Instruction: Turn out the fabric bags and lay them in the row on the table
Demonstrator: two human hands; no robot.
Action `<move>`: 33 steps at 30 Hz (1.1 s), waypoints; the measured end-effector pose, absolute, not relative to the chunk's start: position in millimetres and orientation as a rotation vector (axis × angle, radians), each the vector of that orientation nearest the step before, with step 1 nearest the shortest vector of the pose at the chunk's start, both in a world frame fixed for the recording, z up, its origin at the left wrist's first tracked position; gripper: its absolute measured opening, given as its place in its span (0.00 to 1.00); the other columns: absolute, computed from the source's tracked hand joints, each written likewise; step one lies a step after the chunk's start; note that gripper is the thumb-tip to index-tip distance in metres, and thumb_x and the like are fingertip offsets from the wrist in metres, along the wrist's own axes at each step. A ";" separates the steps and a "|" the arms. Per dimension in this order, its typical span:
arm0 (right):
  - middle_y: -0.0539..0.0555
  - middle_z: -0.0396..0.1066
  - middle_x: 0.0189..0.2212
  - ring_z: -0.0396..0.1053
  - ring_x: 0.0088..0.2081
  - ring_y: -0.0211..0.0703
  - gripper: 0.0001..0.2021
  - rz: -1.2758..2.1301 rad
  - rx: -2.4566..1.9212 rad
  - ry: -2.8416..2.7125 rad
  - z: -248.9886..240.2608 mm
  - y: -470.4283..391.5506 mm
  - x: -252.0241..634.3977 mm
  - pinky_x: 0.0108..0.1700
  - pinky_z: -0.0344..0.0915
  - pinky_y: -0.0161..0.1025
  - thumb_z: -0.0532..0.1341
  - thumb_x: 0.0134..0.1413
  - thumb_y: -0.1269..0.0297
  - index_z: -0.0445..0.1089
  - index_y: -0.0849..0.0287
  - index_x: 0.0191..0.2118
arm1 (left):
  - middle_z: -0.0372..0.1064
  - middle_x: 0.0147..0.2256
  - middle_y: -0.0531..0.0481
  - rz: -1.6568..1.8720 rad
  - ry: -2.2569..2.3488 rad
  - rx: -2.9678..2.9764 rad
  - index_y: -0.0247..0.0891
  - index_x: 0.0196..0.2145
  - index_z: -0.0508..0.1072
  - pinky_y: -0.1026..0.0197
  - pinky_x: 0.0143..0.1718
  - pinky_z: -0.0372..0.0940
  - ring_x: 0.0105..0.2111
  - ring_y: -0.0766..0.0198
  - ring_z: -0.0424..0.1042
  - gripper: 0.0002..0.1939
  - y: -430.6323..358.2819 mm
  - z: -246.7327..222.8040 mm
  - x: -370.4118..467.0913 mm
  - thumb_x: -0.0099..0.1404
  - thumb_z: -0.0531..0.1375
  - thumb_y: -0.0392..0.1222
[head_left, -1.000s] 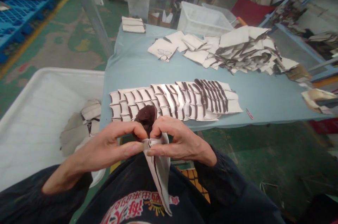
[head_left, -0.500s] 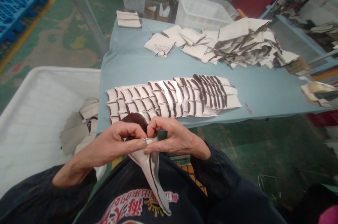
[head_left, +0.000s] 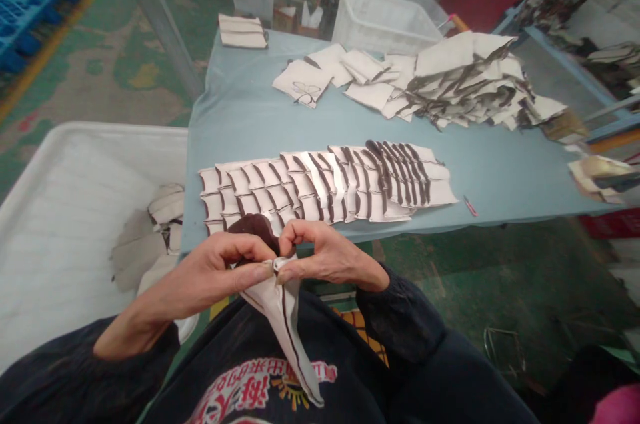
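Between my hands hangs a white fabric piece (head_left: pixel 287 317) with dark brown edging and a dark brown fuzzy part at its top. My left hand (head_left: pixel 225 271) pinches its upper edge between thumb and fingers. Right beside it, my right hand (head_left: pixel 320 254) pinches the same edge, the fingertips of both hands nearly touching. The piece's lower end tapers down in front of my dark top. Just beyond my hands, overlapping rows of similar white pieces with brown edges (head_left: pixel 260 187) lie on the blue-covered table (head_left: pixel 240 111).
Glasses (head_left: pixel 306 89) rest on loose white pieces at the back, beside a large heap of them (head_left: pixel 475 84). A small red tool (head_left: pixel 471 206) lies near the front edge. At left stands a white bin (head_left: pixel 60 211) holding some pieces; a clear crate (head_left: pixel 385 17) is behind the table.
My fingertips have shifted slightly along the pinched edge, and a small fold now shows between my thumbs. Both hands keep their hold on the fabric piece.
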State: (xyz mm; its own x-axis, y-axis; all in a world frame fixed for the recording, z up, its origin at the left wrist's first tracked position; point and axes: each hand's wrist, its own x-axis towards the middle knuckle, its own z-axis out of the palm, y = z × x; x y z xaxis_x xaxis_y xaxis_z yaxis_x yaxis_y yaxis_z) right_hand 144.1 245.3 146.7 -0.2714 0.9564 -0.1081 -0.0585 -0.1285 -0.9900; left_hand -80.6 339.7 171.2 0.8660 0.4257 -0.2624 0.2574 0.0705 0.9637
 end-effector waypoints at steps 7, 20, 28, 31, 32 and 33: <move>0.47 0.75 0.34 0.69 0.35 0.38 0.14 1.378 -1.122 -1.402 147.4 240.0 143.8 0.39 0.66 0.38 0.76 0.64 0.55 0.75 0.57 0.38 | 0.82 0.28 0.48 0.140 0.590 1.513 0.39 0.36 0.90 0.74 0.27 0.66 0.26 0.68 0.72 0.13 342.7 166.5 -84.7 0.67 0.72 0.52; 0.50 0.83 0.32 0.76 0.34 0.41 0.05 0.271 -1.264 -1.904 167.3 234.2 133.0 0.38 0.70 0.38 0.65 0.69 0.72 0.76 0.56 0.39 | 0.86 0.28 0.53 0.316 0.734 1.747 0.45 0.34 0.91 0.73 0.30 0.70 0.28 0.67 0.80 0.12 335.6 183.2 -86.0 0.70 0.69 0.50; 0.49 0.80 0.27 0.74 0.30 0.41 0.07 0.179 -1.485 -1.930 164.6 229.8 121.4 0.33 0.61 0.39 0.62 0.63 0.72 0.74 0.55 0.35 | 0.87 0.30 0.55 0.358 0.751 1.837 0.44 0.35 0.90 0.71 0.32 0.71 0.29 0.66 0.82 0.13 328.6 183.9 -81.9 0.72 0.65 0.47; 0.49 0.78 0.28 0.73 0.30 0.40 0.04 0.396 -1.516 -1.809 157.8 231.9 118.2 0.34 0.62 0.38 0.62 0.61 0.70 0.73 0.55 0.35 | 0.84 0.27 0.54 0.393 0.801 1.832 0.42 0.32 0.88 0.70 0.29 0.69 0.27 0.65 0.80 0.13 327.3 180.7 -79.1 0.69 0.64 0.46; 0.49 0.77 0.28 0.72 0.30 0.40 0.03 0.499 -1.522 -1.745 155.8 233.1 117.2 0.34 0.62 0.37 0.62 0.60 0.70 0.72 0.55 0.35 | 0.84 0.26 0.53 0.406 0.819 1.823 0.41 0.31 0.87 0.70 0.28 0.69 0.26 0.65 0.79 0.13 326.8 180.0 -78.2 0.68 0.64 0.46; 0.48 0.76 0.28 0.71 0.29 0.39 0.02 0.609 -1.531 -1.677 154.2 234.3 116.2 0.34 0.62 0.36 0.62 0.59 0.69 0.71 0.55 0.35 | 0.83 0.26 0.53 0.415 0.834 1.812 0.41 0.30 0.87 0.70 0.27 0.69 0.25 0.65 0.78 0.13 326.4 179.4 -77.4 0.67 0.64 0.46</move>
